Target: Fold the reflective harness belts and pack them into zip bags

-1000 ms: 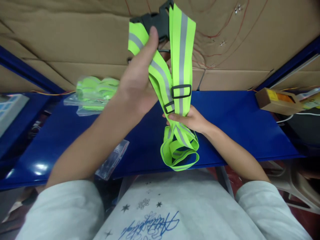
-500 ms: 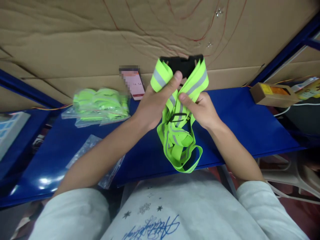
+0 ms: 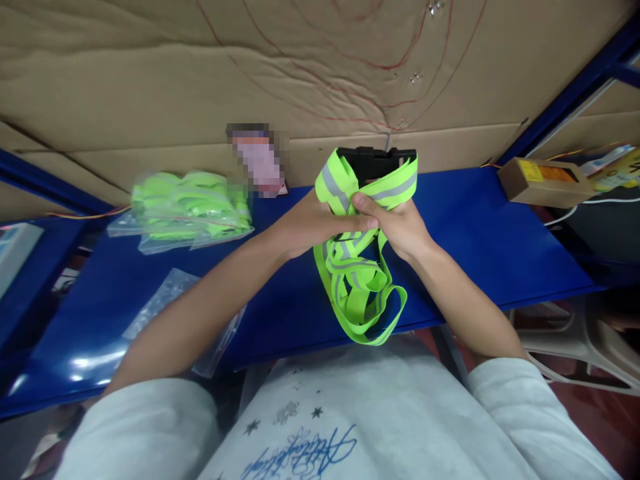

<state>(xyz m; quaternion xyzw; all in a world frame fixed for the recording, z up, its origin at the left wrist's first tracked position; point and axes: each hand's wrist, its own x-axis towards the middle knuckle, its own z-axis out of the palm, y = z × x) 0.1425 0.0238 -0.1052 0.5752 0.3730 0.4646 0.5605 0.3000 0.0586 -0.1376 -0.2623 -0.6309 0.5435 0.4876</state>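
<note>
Left hand [image 3: 317, 220] and right hand [image 3: 404, 227] both closed on neon reflective strap [image 3: 361, 273], thumbs in front, right one just above left; other fingers mostly hidden. Black buckle [image 3: 375, 167] just above fingers, loose loops hanging below them, in front of blue table [image 3: 480, 233]. Left of fingers: bagged straps [image 3: 187, 203]. Up-left, near: pixelated phone [image 3: 260, 163] against cardboard wall [image 3: 150, 93]. Lower left: clear plastic bag [image 3: 163, 297], left forearm blocking its middle. Right, well apart from fingers: cardboard box [image 3: 543, 183], white cable [image 3: 563, 218] beside it.
</note>
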